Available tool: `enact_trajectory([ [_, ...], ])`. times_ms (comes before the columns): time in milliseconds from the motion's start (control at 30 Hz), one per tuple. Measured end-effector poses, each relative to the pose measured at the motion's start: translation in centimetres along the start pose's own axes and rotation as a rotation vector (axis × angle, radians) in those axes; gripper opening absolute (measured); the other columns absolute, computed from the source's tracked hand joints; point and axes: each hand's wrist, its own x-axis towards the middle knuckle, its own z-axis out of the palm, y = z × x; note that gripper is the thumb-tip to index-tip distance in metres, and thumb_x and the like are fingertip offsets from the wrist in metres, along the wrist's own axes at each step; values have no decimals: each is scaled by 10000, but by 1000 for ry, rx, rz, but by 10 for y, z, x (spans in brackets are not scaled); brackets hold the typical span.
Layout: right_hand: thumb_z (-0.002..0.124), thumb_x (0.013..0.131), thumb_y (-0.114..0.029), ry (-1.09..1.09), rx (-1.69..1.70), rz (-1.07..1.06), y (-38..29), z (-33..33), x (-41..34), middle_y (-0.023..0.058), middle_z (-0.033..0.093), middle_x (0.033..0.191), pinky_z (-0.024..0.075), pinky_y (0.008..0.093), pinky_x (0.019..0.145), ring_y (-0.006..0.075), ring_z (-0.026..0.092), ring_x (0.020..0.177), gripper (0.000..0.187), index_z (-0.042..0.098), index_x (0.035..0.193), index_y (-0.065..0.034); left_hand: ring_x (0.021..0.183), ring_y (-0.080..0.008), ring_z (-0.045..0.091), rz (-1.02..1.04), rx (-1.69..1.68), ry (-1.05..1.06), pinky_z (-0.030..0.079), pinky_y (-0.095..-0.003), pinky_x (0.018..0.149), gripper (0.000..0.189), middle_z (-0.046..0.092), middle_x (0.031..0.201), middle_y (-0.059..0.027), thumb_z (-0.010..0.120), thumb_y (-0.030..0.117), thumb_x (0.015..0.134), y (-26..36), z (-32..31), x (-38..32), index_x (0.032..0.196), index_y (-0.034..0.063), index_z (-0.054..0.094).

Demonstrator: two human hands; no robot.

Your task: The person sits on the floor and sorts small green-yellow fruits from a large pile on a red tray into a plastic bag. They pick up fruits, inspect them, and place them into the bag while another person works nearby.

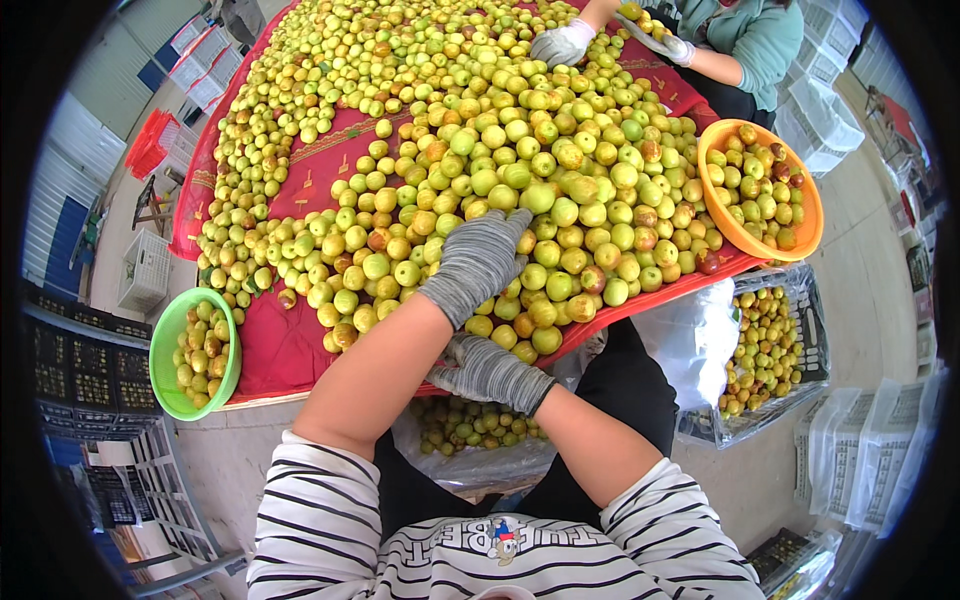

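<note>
A broad heap of yellow-green jujubes (517,176), some with brown-red patches, covers a table draped in red cloth (281,345). My left hand (480,262), in a grey knit glove, reaches into the heap, fingertips among the fruit; whether it grips any is hidden. Below it, my right hand (491,373), in a matching glove, is at the table's front edge, fingers pointing left under my left wrist. What its palm holds, if anything, cannot be seen. Between my knees, under the edge, more jujubes (480,427) lie in a container lined with clear plastic.
A green basket (159,367) with jujubes sits at the table's left corner, an orange basket (811,217) at the right. A plastic-lined black crate (817,360) of jujubes stands beside my knee. Across the heap, a gloved co-worker (769,52) handles fruit. Stacked crates (862,450) stand at right.
</note>
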Motion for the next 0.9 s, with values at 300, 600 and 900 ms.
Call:
enact_trajectory([
  [300, 636, 926, -404, 29, -5, 54, -3, -12, -13, 193, 649, 1204, 487, 367, 970, 283, 628, 1117, 540, 558, 1320, -43, 980, -273, 675, -42, -454, 37, 545, -397, 884, 569, 678, 1137, -123, 771, 307, 794, -18, -14, -27, 1283, 99, 567],
  [600, 546, 903, -167, 362, 175, 42, 3, -16, -19, 202, 700, 917, 542, 394, 800, 313, 684, 890, 244, 646, 1077, -29, 1048, -147, 584, -52, -1313, 169, 490, -307, 917, 616, 609, 1134, -40, 863, 163, 753, -38, 0, -120, 1266, 79, 534],
  [900, 586, 962, -211, 390, 800, -91, -9, -11, -25, 55, 611, 1100, 477, 242, 669, 100, 572, 795, 311, 526, 1238, -80, 778, -91, 612, -87, -1181, 109, 515, -246, 717, 513, 655, 871, -14, 801, 182, 841, -56, 20, -147, 1281, 56, 571],
])
